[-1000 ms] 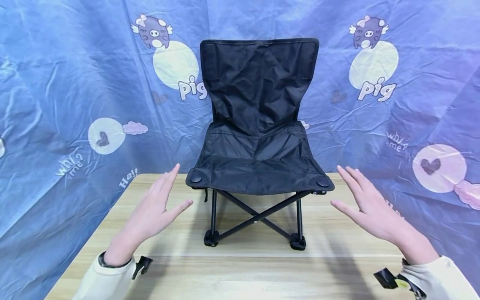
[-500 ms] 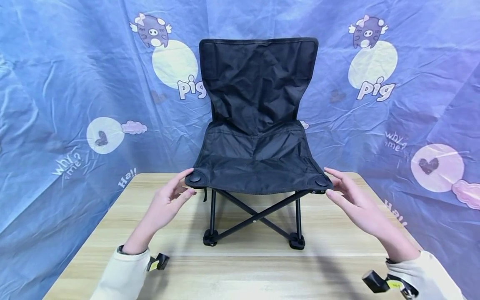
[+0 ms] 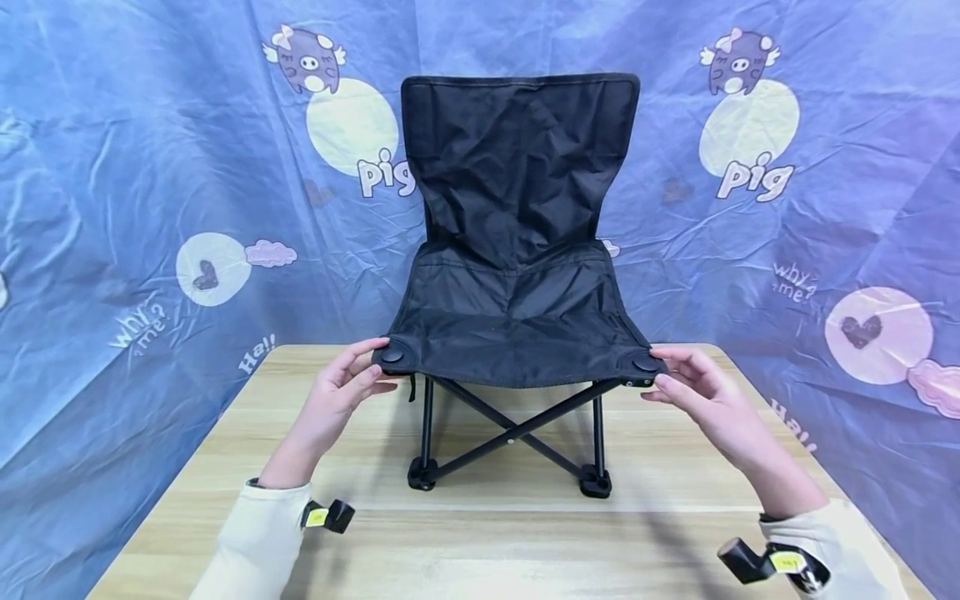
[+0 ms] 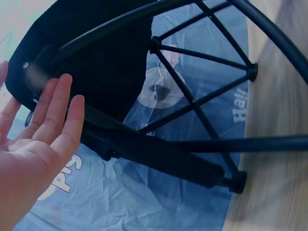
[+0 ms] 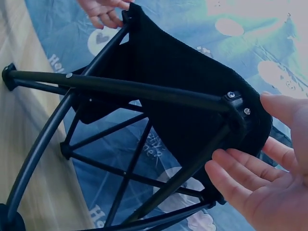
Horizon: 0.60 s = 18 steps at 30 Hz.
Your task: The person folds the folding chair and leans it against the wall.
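A black folding chair point(image 3: 517, 275) with a fabric seat and back stands unfolded on the wooden table, its crossed metal legs below the seat. My left hand point(image 3: 341, 396) holds the seat's front left corner, index finger on top, thumb at the front edge, other fingers reaching underneath. At the front right corner, my right hand point(image 3: 712, 400) does likewise. From below, the left wrist view shows the left hand point(image 4: 45, 130) with its fingers beside the frame tube. The right wrist view has the right hand point(image 5: 260, 173) around the corner, near two screws point(image 5: 239, 103).
A blue curtain point(image 3: 187, 167) printed with pigs and lettering hangs behind and along both sides of the table point(image 3: 480, 542). A small black device is strapped to each wrist, over pale sleeves point(image 3: 255, 533).
Both hands have come inward from open air on either side of the chair to its front seat corners, their fingers closing around them. The chair has stayed in place.
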Each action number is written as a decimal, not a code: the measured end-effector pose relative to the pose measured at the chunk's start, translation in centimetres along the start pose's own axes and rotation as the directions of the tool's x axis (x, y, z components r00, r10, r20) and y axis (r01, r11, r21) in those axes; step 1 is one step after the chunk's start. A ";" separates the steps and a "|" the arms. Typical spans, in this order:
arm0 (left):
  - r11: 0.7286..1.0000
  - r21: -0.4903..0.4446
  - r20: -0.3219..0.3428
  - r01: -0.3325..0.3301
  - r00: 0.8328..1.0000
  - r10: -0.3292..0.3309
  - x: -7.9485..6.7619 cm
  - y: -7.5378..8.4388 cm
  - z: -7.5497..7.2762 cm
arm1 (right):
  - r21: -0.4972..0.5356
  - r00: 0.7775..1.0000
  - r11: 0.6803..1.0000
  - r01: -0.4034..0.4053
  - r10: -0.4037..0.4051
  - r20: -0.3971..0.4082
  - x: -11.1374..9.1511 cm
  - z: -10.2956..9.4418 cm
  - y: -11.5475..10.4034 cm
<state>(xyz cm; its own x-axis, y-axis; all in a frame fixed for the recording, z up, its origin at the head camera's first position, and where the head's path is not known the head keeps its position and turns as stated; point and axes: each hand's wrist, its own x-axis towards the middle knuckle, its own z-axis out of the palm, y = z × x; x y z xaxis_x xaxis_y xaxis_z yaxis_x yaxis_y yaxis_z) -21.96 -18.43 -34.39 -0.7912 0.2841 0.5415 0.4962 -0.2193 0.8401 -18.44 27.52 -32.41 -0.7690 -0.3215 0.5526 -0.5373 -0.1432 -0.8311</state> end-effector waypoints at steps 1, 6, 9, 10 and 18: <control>0.999 -0.041 0.005 0.000 1.000 0.000 0.1 -0.1 0.0 | 0.022 1.000 1.000 0.005 -0.005 0.002 0.0 0.0 0.1; 0.987 -0.161 0.004 -0.005 1.000 0.006 0.1 -0.4 0.2 | 0.107 1.000 0.994 0.018 -0.017 -0.008 -0.1 -0.1 0.5; 0.980 -0.200 -0.016 -0.009 1.000 0.006 0.1 -0.5 0.3 | 0.139 1.000 0.990 0.023 -0.019 -0.024 -0.1 0.0 0.5; 0.978 -0.209 -0.024 -0.012 1.000 0.007 0.1 -0.5 0.3 | 0.149 0.999 0.988 0.026 -0.022 -0.030 0.0 0.0 0.6; 0.956 -0.288 -0.068 -0.047 0.997 0.028 0.3 -0.6 0.8 | 0.250 0.998 0.966 0.063 -0.054 -0.041 0.4 -0.1 0.7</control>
<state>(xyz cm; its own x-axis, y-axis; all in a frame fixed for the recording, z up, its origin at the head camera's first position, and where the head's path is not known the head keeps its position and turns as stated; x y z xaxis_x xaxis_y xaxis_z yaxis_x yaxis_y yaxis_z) -22.21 -17.44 -34.73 -0.7993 0.2138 0.5615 0.4086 -0.4919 0.7689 -19.12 27.37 -32.82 -0.7522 -0.2747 0.5989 -0.4810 -0.3922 -0.7841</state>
